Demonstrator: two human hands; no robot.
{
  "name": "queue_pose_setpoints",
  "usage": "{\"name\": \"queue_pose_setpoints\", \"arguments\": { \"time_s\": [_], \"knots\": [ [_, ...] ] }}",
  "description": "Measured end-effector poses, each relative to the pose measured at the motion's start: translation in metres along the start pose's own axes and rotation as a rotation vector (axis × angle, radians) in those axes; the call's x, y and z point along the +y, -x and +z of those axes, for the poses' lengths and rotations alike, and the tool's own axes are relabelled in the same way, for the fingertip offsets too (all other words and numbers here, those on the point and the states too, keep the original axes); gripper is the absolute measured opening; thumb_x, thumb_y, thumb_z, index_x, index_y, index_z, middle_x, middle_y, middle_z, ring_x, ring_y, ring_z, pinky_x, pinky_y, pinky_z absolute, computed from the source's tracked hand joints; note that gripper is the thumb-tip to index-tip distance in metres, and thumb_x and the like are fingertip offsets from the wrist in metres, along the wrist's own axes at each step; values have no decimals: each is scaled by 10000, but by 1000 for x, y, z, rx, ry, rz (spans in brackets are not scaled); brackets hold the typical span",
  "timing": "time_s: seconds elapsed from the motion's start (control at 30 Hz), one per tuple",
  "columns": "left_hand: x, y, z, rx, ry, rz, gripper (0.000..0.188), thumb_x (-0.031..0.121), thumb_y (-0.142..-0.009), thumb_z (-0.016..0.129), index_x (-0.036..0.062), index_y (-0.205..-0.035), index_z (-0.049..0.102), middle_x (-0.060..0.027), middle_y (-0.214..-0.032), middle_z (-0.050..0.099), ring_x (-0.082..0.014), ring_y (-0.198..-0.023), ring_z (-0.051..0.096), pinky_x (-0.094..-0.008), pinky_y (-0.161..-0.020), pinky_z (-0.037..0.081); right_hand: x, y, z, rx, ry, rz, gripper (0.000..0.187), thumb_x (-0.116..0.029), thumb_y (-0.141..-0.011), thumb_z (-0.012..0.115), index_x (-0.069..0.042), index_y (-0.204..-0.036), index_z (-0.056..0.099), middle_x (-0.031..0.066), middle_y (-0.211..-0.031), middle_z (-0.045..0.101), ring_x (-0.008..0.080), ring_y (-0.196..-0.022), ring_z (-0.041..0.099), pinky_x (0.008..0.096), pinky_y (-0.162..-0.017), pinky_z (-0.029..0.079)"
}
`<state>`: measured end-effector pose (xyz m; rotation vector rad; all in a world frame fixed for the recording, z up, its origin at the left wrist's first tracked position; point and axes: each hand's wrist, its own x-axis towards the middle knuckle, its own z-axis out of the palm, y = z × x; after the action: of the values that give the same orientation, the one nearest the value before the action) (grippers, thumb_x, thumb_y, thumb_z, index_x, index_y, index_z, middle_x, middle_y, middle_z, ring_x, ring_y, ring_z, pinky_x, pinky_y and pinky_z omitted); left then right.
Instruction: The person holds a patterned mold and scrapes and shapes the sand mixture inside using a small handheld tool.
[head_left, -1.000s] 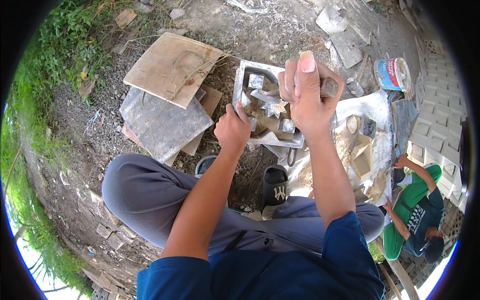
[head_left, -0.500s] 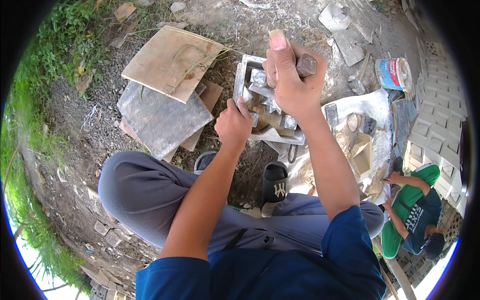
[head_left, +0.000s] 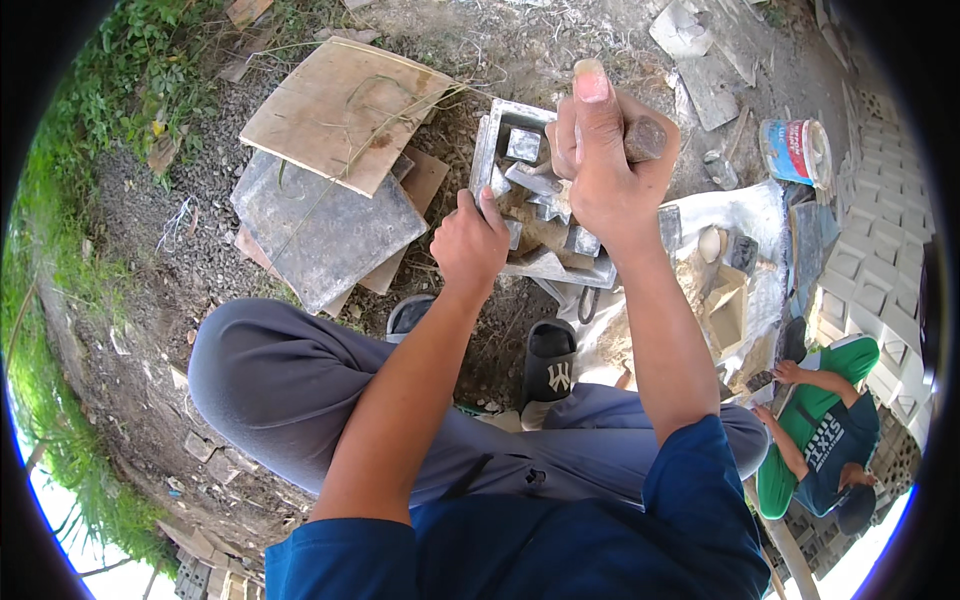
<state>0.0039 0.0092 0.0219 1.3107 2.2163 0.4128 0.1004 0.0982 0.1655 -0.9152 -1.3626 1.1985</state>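
A grey square metal mould [head_left: 484, 160] lies on the ground ahead of me, with silvery metal blocks [head_left: 523, 145] and tan sand inside. My left hand [head_left: 470, 242] is closed at its near left edge, thumb up along the rim. Above the mould's right side, my right hand [head_left: 612, 170] makes a fist round a thick brown handle [head_left: 645, 138], thumb stretched out. Only the handle's blunt end shows; the rest is hidden by the hand. The mould's far right part is hidden behind that hand.
Left of the mould are stacked boards [head_left: 330, 225], with a plywood sheet [head_left: 345, 110] on top. At right, a pale sheet [head_left: 755, 215] bears sand, blocks and an angular tan container [head_left: 727, 308]. A paint bucket [head_left: 795, 152] stands beyond. A co-worker [head_left: 825, 430] crouches at lower right.
My right hand, with the handle, has shifted a little right and lower. My left hand stays at the mould's edge. The co-worker's hands have moved, with a dark block now beside them.
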Motion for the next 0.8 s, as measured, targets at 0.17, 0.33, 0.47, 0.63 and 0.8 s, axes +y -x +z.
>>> {"name": "queue_pose_setpoints", "arguments": {
  "time_s": [0.17, 0.33, 0.47, 0.63, 0.8],
  "knots": [
    [3, 0, 4, 15, 30, 42, 405, 406, -1055, 430, 43, -945, 572, -260, -724, 680, -481, -687, 680, -581, -605, 531, 46, 22, -7, 85, -144, 18, 517, -247, -1079, 561, -50, -617, 435, -56, -579, 397, 41, -532, 324, 265, -475, 248],
    [0, -2, 1, -8, 0, 3, 434, 423, -1059, 406, 39, -958, 579, -267, -745, 685, -482, -713, 687, -585, -625, 533, 33, 11, -9, 108, -89, 206, 539, -270, -1082, 554, -52, -599, 453, -54, -542, 386, 45, -496, 308, 275, -451, 236],
    [1, -1, -1, -47, 0, -25, 436, 426, -1059, 405, 37, -963, 577, -273, -758, 685, -485, -722, 686, -585, -629, 534, 15, 11, -10, 30, 26, 103, 508, -255, -1072, 576, -23, -626, 505, -53, -563, 409, 36, -534, 325, 277, -458, 249],
    [7, 5, -1, -47, 23, 11, 433, 424, -1059, 407, 36, -967, 574, -271, -756, 684, -486, -720, 685, -591, -634, 534, 56, 32, -16, 107, -81, -58, 468, -217, -1060, 601, -3, -652, 515, -55, -606, 427, 42, -576, 336, 268, -487, 266],
    [-6, 1, 0, -54, -17, -29, 431, 422, -1058, 413, 33, -973, 578, -261, -750, 690, -478, -714, 693, -575, -627, 542, 50, -3, -1, -5, 91, 185, 501, -235, -1054, 613, -32, -611, 495, -76, -565, 383, 40, -559, 312, 280, -483, 254]
  ]
}}
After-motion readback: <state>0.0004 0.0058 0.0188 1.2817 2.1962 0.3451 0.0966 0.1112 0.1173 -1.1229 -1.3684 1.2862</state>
